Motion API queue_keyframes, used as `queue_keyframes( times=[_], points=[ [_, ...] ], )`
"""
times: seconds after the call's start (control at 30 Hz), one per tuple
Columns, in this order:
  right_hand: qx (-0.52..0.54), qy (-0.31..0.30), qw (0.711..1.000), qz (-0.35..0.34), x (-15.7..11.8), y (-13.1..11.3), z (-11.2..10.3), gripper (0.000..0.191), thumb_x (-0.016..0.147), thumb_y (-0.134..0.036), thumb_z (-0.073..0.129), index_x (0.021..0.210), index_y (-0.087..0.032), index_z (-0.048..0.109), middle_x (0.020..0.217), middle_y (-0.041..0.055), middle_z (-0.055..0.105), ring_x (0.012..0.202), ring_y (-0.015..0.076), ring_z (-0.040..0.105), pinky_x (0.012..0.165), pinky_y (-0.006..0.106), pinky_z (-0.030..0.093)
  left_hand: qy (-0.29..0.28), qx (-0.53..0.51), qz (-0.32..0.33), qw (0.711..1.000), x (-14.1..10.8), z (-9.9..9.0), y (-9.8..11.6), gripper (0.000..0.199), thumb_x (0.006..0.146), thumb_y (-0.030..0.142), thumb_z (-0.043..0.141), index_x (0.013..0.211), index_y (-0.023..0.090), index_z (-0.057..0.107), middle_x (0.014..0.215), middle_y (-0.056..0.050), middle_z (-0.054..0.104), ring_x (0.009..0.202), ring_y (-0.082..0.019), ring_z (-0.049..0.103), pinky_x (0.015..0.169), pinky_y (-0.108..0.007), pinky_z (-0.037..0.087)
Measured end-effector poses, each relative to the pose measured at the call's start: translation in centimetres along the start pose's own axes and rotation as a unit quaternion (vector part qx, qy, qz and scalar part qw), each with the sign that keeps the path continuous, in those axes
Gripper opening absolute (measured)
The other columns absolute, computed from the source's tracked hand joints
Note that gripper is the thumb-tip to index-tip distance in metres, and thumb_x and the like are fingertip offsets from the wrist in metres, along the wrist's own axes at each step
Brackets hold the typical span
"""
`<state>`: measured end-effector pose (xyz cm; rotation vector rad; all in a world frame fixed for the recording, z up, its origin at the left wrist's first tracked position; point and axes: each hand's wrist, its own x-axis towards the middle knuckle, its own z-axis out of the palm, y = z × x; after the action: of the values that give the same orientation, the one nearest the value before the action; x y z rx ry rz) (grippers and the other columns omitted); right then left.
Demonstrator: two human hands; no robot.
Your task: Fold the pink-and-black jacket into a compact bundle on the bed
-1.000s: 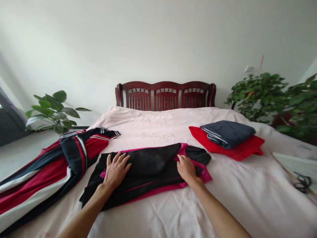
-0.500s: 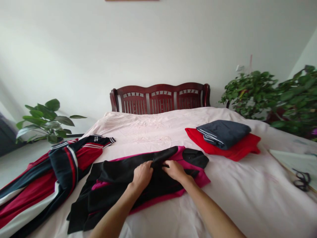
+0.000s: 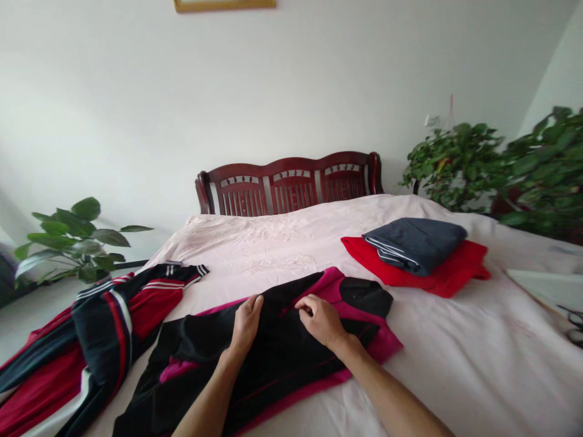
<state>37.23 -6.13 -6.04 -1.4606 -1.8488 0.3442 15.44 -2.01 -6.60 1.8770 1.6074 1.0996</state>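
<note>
A black and magenta jacket (image 3: 277, 340) lies spread on the bed, its collar toward the right and its dark sleeves laid across the body. My left hand (image 3: 247, 321) is closed at the upper middle of the jacket, fingers curled into the black cloth and partly hidden. Nearer the collar, my right hand (image 3: 321, 320) has thumb and forefinger pinched together at the fabric beside a magenta panel. Its other fingers are curled under.
To the left lies a navy, red and white tracksuit (image 3: 102, 328). Folded navy clothing (image 3: 416, 243) rests on a folded red garment (image 3: 437, 276) at the right. Black-framed glasses (image 3: 574, 321) lie by the right edge. A wooden headboard (image 3: 291, 182) stands behind the bed, with potted plants (image 3: 75, 243) either side.
My hands have moved apart, the left one toward the left along the jacket. My view has tilted up and turned slightly, bringing more of a wall frame into sight.
</note>
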Motion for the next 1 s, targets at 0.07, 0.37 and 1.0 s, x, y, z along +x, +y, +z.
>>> queue_keyframes(
  times=[0.07,0.37,1.0],
  points=[
    [-0.024,-0.013,1.000,0.006,0.5,-0.7,0.4,0.020,0.087,-0.033,0.059,0.100,-0.022,0.070,0.098,0.0028,0.073,0.089,0.0180,0.068,0.077,0.027,0.047,-0.001,-0.003,0.009,1.000,-0.5,0.2,0.2,0.047,0.095,0.049,0.039,0.102,0.016,0.072,0.095,-0.009,0.077,0.092,-0.026,0.070,0.081,-0.032,0.049],
    [-0.122,-0.094,0.985,0.076,0.6,-1.8,1.8,0.038,0.080,-0.049,0.065,0.105,-0.020,0.066,0.103,0.0095,0.075,0.100,0.0301,0.069,0.077,0.034,0.048,-0.124,0.131,0.128,0.975,-2.7,-0.2,1.8,0.036,0.085,0.025,0.057,0.120,0.029,0.065,0.114,-0.001,0.073,0.102,-0.022,0.068,0.083,-0.029,0.048],
    [-0.019,-0.406,0.900,-0.154,-4.3,-5.7,-4.0,0.042,0.072,-0.020,0.062,0.107,-0.038,0.077,0.103,-0.0055,0.078,0.096,0.0183,0.072,0.084,0.024,0.046,-0.342,0.052,0.093,0.934,-4.1,-8.1,1.8,0.059,0.083,0.043,0.065,0.140,0.030,0.056,0.146,-0.004,0.056,0.135,-0.027,0.050,0.113,-0.039,0.037]
  ],
)
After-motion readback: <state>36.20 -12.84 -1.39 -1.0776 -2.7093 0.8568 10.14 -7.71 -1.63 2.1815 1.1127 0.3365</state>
